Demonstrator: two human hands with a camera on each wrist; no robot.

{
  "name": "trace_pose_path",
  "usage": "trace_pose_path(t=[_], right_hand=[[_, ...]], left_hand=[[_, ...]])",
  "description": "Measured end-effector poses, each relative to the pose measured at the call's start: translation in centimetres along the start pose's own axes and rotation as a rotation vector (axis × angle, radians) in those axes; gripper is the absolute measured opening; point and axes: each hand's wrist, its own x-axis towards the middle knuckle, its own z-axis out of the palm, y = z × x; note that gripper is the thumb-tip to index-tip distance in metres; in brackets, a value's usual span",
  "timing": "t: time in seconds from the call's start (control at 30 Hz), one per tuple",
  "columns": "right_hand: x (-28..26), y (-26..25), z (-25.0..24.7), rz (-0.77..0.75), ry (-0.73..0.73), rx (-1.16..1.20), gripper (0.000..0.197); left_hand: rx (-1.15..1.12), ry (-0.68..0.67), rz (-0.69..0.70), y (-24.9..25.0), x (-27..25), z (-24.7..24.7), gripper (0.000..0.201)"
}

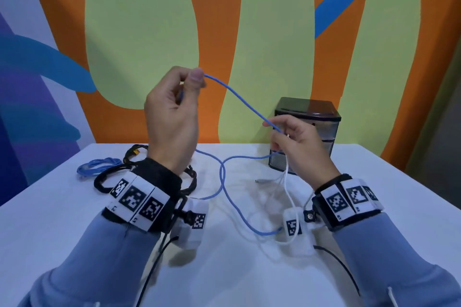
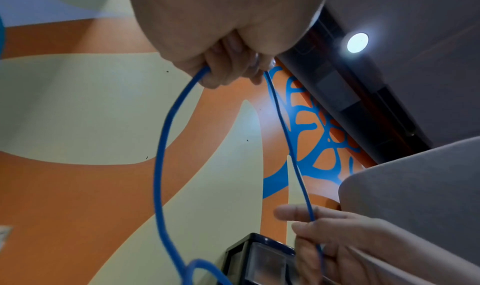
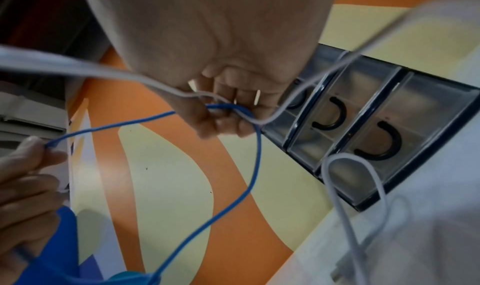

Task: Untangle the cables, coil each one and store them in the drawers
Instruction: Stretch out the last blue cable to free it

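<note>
A long blue cable [image 1: 239,98] stretches in the air between both hands, then droops in loops onto the white table [image 1: 74,207]. My left hand [image 1: 174,107] is raised at centre and pinches the blue cable [image 2: 166,137] between thumb and fingers. Lower and to the right, my right hand [image 1: 296,142] grips the blue cable [image 3: 228,106] together with a white cable [image 3: 145,80], just in front of the drawer unit [image 1: 309,127]. The white cable [image 1: 289,189] hangs from that hand to the table. The drawers [image 3: 363,123] are shut.
A coiled blue cable [image 1: 97,166] and a coiled black cable [image 1: 112,174] with a yellow plug lie at the table's back left. A painted wall stands behind the table. A grey panel is at the right.
</note>
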Motion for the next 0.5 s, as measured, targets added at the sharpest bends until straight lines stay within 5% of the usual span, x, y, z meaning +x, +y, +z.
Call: trace_pose_path(t=[0.13, 0.33, 0.5], right_hand=[[-0.2, 0.3, 0.0, 0.031, -0.117, -0.135, 0.023], [-0.4, -0.2, -0.5, -0.001, 0.004, -0.117, 0.012], [0.3, -0.3, -1.0, 0.013, 0.331, 0.168, 0.01]], left_hand=[[-0.015, 0.134, 0.011, -0.3, 0.8, -0.9, 0.034], [0.086, 0.24, 0.038, 0.3, 1.2, -1.8, 0.041], [0.325, -0.036, -0.134, -1.5, 2.3, -4.1, 0.058]])
